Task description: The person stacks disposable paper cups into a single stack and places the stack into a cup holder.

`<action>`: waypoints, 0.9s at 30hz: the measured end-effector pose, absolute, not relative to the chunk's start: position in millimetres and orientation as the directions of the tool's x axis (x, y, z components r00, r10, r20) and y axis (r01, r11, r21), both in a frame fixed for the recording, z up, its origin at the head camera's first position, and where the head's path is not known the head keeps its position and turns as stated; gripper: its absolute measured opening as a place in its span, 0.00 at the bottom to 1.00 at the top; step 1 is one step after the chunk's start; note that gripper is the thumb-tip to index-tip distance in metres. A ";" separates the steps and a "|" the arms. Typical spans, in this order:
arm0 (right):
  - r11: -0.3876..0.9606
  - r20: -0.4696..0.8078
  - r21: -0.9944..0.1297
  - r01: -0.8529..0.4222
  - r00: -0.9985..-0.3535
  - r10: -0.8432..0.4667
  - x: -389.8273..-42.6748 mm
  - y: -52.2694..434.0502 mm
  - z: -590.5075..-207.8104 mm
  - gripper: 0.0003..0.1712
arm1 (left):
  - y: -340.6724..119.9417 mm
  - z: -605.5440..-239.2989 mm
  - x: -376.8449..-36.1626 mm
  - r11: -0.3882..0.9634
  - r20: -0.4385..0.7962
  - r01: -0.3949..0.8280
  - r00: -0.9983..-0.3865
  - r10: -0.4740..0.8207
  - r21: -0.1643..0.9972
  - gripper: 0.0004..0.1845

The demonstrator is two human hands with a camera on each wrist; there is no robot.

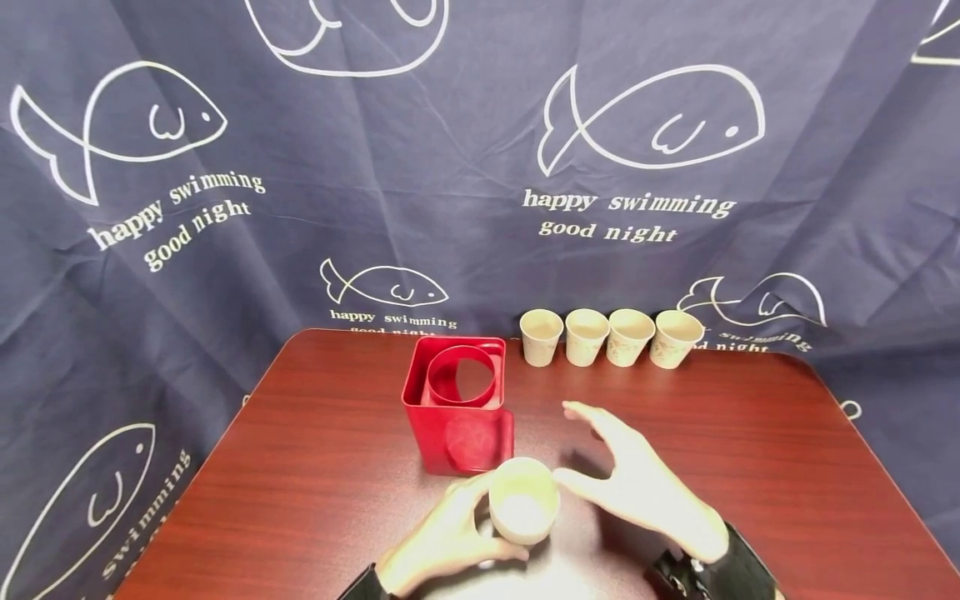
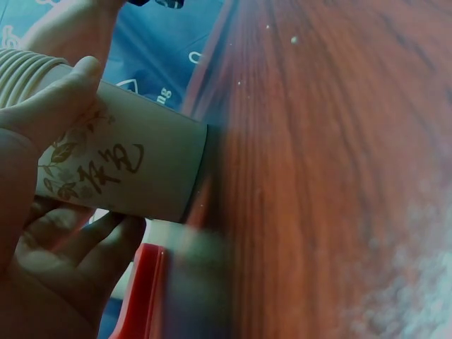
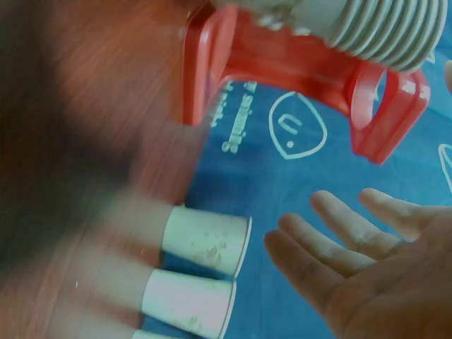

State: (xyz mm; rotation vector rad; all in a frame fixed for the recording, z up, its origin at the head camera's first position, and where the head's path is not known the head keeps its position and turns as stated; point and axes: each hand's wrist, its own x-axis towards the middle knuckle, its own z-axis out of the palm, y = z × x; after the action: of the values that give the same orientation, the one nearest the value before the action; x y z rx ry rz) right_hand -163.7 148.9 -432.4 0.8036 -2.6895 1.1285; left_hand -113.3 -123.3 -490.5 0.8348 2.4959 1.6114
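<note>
While left hand (image 1: 442, 546) grips cup stack (image 1: 523, 500) | right hand (image 1: 645, 487) spread, seemingly untouching | red holder (image 1: 457, 404) behind

The table (image 1: 315, 467) is glossy, reddish wood-grain. At its 12 o'clock the red cup holder (image 1: 456, 407) looks like smooth, shiny plastic. The stack of paper cups (image 2: 120, 166) is matt, seemingly printed with leaves; the backdrop (image 1: 450, 167) is creased cloth.

hands (image 1: 450, 542): bare | wrists: black straps with camera mounts | sleeves: none visible
</note>
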 end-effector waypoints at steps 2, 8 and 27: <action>0.600 0.293 -0.628 -0.496 -0.864 -0.409 -167.9 151.0 -432.0 0.48 | -123.3 -490.4 -113.0 0.311 0.236 0.404 -0.856 0.459 0.860 0.43; 0.641 0.265 -0.631 -0.437 -0.898 -0.352 -177.9 156.0 -427.6 0.50 | -123.9 -490.8 -112.5 0.299 0.255 0.418 -0.852 0.458 0.858 0.42; 0.645 0.339 -0.614 -0.455 -0.890 -0.305 -227.7 155.2 -427.5 0.51 | -123.6 -491.3 -113.6 0.298 0.260 0.429 -0.844 0.469 0.853 0.42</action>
State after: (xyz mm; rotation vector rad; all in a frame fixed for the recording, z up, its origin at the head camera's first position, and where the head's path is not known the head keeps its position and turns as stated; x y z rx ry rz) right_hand -227.7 155.2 -427.5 0.6218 -2.6590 1.0763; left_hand -113.6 -123.6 -491.3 0.8650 2.4992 1.6231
